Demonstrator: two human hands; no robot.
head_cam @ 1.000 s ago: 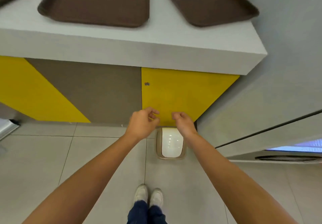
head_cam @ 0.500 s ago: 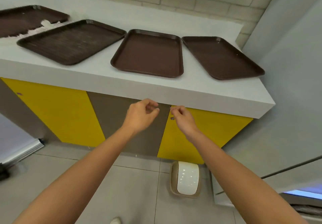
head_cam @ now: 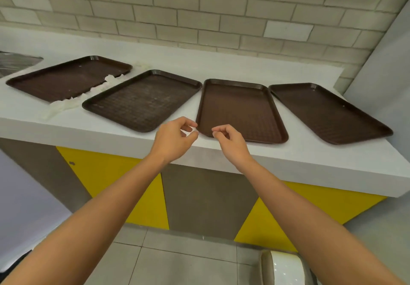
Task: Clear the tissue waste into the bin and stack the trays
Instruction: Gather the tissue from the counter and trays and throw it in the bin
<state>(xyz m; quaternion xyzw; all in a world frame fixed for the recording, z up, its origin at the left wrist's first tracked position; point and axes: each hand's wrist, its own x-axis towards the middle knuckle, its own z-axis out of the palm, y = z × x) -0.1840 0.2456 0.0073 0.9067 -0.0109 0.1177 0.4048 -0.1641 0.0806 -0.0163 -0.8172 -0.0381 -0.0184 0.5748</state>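
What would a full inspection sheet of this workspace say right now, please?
Surface: white counter.
Job's things: far-left tray, second tray, third tray, right tray lie flat side by side, unstacked; tissue waste lies on the counter between the first two; bin stands on the floor, lower right.
Clutter: nothing seen.
Hands: left hand and right hand hover over the counter's front edge, loosely curled, empty.
Cables: nothing seen.
Surroundings: brick wall, yellow and grey cabinet fronts, tiled floor.

On the white counter (head_cam: 221,67), four brown trays (head_cam: 142,100) are laid side by side, and torn tissue scraps (head_cam: 64,105) are strewn between the leftmost tray (head_cam: 68,78) and its neighbour.
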